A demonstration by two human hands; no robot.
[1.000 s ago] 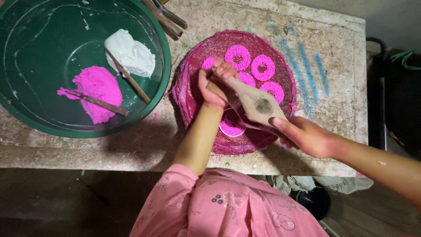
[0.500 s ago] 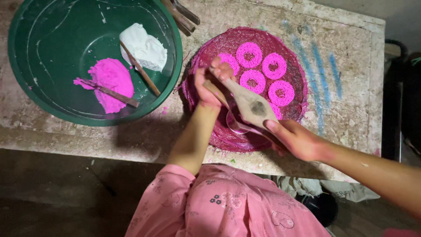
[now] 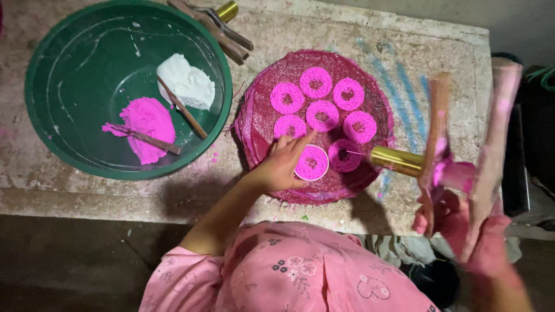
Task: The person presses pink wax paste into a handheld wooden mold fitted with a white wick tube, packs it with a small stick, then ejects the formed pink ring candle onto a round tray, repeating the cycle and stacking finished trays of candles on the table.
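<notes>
Under left fingertips (image 3: 305,138): pink ring (image 3: 312,163).

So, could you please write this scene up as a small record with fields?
left hand: touching a white ring mould filled with pink dough
right hand: gripping a wooden-handled brass press
woven mat: holds pink dough rings
green basin: white dough lump, pink dough lump, two sticks
support: stone slab
</notes>
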